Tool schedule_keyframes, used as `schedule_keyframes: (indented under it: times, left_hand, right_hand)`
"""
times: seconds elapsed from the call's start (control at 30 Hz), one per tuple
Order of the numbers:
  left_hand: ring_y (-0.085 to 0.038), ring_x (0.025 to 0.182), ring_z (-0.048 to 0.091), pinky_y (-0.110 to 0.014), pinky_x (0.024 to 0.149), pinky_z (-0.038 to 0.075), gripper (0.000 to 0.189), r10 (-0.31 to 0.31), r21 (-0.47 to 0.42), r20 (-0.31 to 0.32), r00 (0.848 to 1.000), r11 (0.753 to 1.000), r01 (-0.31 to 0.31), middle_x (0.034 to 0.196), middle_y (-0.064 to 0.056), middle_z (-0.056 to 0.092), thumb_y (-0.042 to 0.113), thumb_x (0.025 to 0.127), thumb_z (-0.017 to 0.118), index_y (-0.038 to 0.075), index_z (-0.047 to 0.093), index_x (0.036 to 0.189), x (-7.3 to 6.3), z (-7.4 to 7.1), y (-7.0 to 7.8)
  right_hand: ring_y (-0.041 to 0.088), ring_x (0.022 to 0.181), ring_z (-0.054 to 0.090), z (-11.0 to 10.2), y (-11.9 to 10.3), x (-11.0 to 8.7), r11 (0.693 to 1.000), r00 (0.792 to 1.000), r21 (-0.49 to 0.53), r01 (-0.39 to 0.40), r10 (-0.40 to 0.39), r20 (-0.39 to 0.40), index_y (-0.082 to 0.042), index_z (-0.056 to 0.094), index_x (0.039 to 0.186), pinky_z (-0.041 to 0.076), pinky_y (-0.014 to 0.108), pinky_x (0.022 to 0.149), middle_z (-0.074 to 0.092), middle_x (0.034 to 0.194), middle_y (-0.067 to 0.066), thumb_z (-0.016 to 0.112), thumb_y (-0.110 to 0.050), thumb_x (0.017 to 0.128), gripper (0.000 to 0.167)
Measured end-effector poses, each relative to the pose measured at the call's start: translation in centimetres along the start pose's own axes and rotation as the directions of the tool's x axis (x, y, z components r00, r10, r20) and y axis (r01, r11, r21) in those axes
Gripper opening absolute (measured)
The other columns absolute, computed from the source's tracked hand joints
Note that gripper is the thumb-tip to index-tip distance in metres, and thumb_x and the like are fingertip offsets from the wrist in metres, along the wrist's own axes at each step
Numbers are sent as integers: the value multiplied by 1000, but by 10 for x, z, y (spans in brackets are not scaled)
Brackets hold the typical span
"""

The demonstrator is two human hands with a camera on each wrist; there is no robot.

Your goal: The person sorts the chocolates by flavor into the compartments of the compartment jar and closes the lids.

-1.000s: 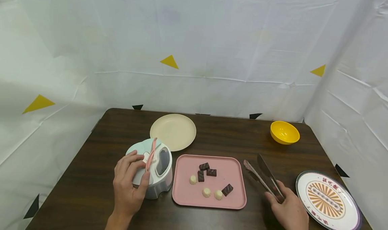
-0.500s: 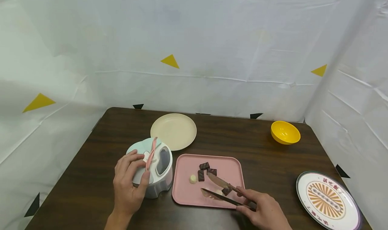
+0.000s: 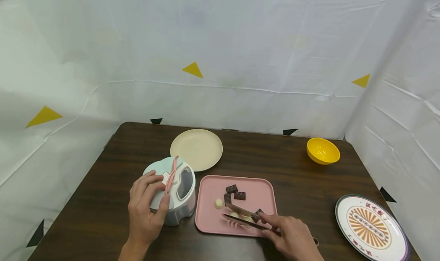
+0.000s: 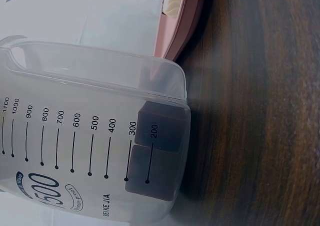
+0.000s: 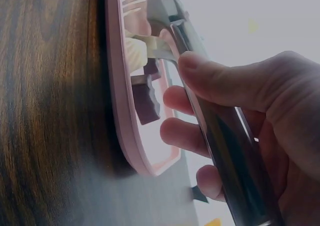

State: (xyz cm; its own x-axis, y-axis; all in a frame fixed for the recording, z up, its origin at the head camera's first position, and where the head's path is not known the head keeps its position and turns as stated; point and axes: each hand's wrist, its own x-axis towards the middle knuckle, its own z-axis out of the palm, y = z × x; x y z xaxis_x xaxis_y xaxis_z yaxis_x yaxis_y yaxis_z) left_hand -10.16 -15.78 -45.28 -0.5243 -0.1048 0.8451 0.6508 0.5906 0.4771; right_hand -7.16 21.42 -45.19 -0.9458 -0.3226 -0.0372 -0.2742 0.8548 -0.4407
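My left hand [image 3: 146,201] grips the lidded plastic container [image 3: 178,214] from its near left, fingers over the lid beside the pink handle [image 3: 170,177]. In the left wrist view, the clear measuring wall [image 4: 90,121] shows dark blocks [image 4: 155,171] at the bottom; the left hand is out of that view. My right hand [image 3: 293,234] holds metal tongs [image 3: 244,211], thumb and fingers on their arms. The tongs' tips are spread low over the pink tray [image 3: 209,224], around white chocolates [image 3: 234,215]. Several dark chocolates [image 3: 240,195] and another white chocolate [image 3: 219,204] lie there too.
Behind the container lies a cream plate [image 3: 196,148]. A yellow bowl [image 3: 322,151] stands at the back right, and a patterned plate [image 3: 371,226] is at the right edge of the dark wood table [image 3: 268,154]. White sheeting [image 3: 240,43] rises behind and beside it.
From the right of the tray, my right hand has brought the tongs left over it, then lower and slightly left around the white chocolates. The left hand stays on the container.
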Motion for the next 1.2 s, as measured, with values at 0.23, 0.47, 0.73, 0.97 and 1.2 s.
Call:
schedule_keyframes:
  times: [0.23, 0.47, 0.73, 0.97, 1.2]
  left_hand:
    - [-40, 116, 54, -47, 104, 29, 16, 0, -6, 2, 1000, 1000, 0, 107, -15, 65, 22, 82, 65, 7, 69, 86, 0, 0, 0]
    - [-40, 115, 54, -46, 104, 29, 15, -4, -4, 6, 1000, 1000, 4, 107, -15, 65, 22, 82, 65, 7, 69, 86, -1, 0, 1]
    - [-39, 116, 54, -47, 105, 29, 15, -10, 4, 7, 1000, 1000, 10, 107, -15, 65, 21, 82, 65, 7, 69, 87, -1, 0, 1]
    - [-38, 116, 54, -48, 105, 29, 15, -14, 8, 11, 1000, 1000, 14, 108, -14, 65, 21, 82, 65, 7, 69, 87, -1, 0, 0]
    - [-38, 116, 54, -48, 105, 29, 16, -11, 5, 7, 1000, 1000, 11, 107, -14, 65, 22, 82, 64, 7, 69, 87, -1, 0, 0]
  right_hand:
    - [0, 56, 40, 1, -1, -2, 999, 998, -41, 15, -18, -63, -34, 72, 118, 33, 24, 53, 72, 88, -13, 81, -28, 79, 41]
    - [0, 56, 40, 2, 2, -5, 997, 988, -16, 69, -71, -134, -29, 74, 116, 34, 24, 53, 69, 82, -17, 82, -24, 78, 39]
    - [-4, 59, 46, -3, 2, -6, 984, 918, -35, 174, -175, -356, -27, 76, 112, 40, 23, 52, 73, 88, -13, 88, -19, 70, 44]
    - [-6, 67, 58, -13, -13, -1, 949, 834, -29, 313, -290, -470, -22, 74, 117, 45, 15, 56, 73, 96, -11, 88, -12, 68, 52]
    - [-6, 68, 59, -27, -39, 11, 884, 781, 61, 464, -376, -499, -15, 70, 123, 47, 13, 57, 73, 102, -4, 83, -6, 74, 52]
